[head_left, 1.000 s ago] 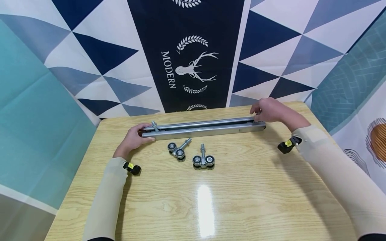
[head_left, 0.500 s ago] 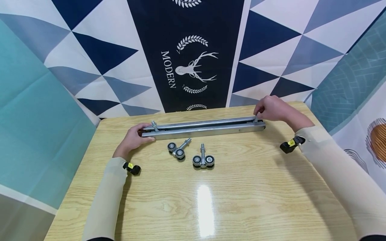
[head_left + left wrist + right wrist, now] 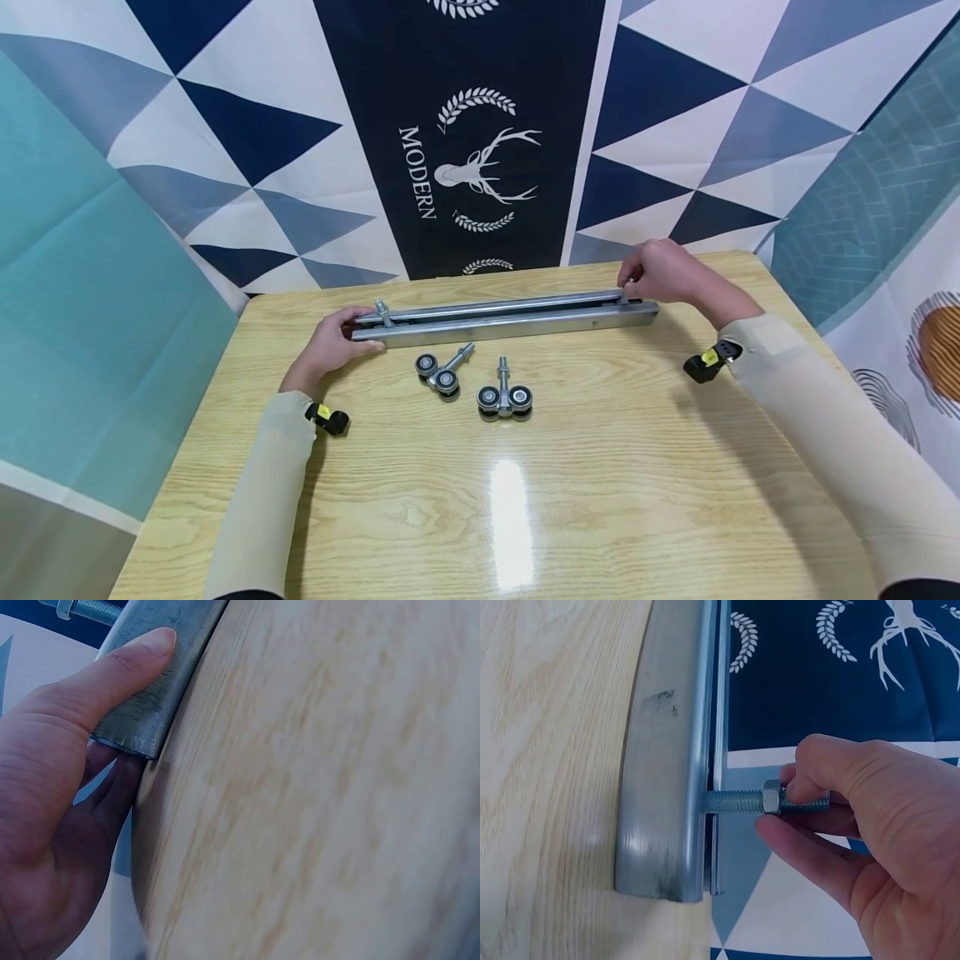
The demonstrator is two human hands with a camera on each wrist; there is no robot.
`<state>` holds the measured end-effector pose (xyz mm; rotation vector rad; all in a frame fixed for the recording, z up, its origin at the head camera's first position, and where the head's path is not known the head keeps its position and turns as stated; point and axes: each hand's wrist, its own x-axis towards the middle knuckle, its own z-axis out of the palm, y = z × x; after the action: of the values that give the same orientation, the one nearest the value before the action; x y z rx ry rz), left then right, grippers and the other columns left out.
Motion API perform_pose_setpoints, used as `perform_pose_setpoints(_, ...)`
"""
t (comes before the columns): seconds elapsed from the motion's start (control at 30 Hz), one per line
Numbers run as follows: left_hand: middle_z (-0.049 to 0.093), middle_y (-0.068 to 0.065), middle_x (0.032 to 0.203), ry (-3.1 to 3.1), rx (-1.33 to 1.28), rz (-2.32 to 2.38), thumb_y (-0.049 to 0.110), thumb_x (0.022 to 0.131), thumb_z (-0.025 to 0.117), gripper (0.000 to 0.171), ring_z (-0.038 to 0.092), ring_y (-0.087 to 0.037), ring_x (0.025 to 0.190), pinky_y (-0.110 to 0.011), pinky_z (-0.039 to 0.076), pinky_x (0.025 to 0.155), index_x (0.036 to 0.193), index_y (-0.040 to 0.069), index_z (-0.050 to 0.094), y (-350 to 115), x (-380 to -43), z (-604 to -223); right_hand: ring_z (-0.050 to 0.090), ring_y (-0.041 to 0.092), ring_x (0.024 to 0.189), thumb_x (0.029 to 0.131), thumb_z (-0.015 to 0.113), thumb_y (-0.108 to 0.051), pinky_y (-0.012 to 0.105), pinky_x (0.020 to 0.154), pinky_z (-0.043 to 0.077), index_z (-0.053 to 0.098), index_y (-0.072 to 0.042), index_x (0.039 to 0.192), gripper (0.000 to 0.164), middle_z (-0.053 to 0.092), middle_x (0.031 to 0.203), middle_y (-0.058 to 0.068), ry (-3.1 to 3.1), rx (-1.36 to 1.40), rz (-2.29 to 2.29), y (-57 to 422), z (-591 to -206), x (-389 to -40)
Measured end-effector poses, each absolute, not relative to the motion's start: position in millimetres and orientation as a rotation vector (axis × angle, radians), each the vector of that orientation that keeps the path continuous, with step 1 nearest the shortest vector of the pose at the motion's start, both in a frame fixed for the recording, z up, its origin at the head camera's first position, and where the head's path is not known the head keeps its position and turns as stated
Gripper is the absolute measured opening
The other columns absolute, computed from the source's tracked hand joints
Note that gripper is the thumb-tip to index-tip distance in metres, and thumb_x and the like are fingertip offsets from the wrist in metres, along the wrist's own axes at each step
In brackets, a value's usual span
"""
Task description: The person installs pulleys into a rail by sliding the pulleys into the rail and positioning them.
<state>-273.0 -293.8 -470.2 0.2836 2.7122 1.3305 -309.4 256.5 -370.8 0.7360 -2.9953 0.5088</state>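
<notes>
A slotted steel track [image 3: 517,322] lies across the far part of the table, its slot facing up. My left hand [image 3: 330,343] grips its left end, with the thumb [image 3: 127,671] along the near wall. Beside that hand, a threaded bolt with a nut [image 3: 383,312] rises from the slot. At the right end my right hand [image 3: 663,271] pinches another roller's bolt [image 3: 735,801], which carries a hex nut [image 3: 772,796]. That roller's wheels are hidden inside the track. Two loose roller trolleys lie in front: one tilted [image 3: 442,377], one with its bolt pointing away [image 3: 505,398].
The wood-grain table [image 3: 600,475] reaches toward me in front of the track. Close behind its far edge hangs a patterned curtain [image 3: 480,167]. Small black cameras sit on both wrists.
My right hand shifted slightly right, then moved left along the slot with the bolt between its fingers. The left hand and the loose trolleys stayed put.
</notes>
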Motion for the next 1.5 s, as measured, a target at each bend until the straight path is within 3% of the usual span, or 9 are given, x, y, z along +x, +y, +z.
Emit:
perform_pose_setpoints(1.13,0.057,-0.016,0.137,2.727,0.274,1.322,0.036,0.079,0.084,0.071,0.055,-0.031,0.110,-0.052,0.046,0.100,0.139,0.013,0.056,-294.7,-274.0,-472.9,0.066,0.021,0.081,0.079,0.073,-0.005,0.040,0.075,0.055,0.081,-0.007,0.085,0.011,0.076,0.093,0.009,-3.016,0.780,0.709,190.6,-374.1,-311.8)
perform_pose_setpoints(1.5,0.057,-0.018,0.136,2.711,0.264,1.323,0.034,0.079,0.084,0.071,0.057,-0.033,0.112,-0.052,0.046,0.100,0.140,0.013,0.055,-293.3,-272.3,-470.7,0.062,0.019,0.078,0.079,0.071,-0.005,0.036,0.070,0.051,0.081,-0.009,0.087,0.013,0.074,0.091,0.007,-2.967,0.871,0.745,165.0,-377.1,-313.1)
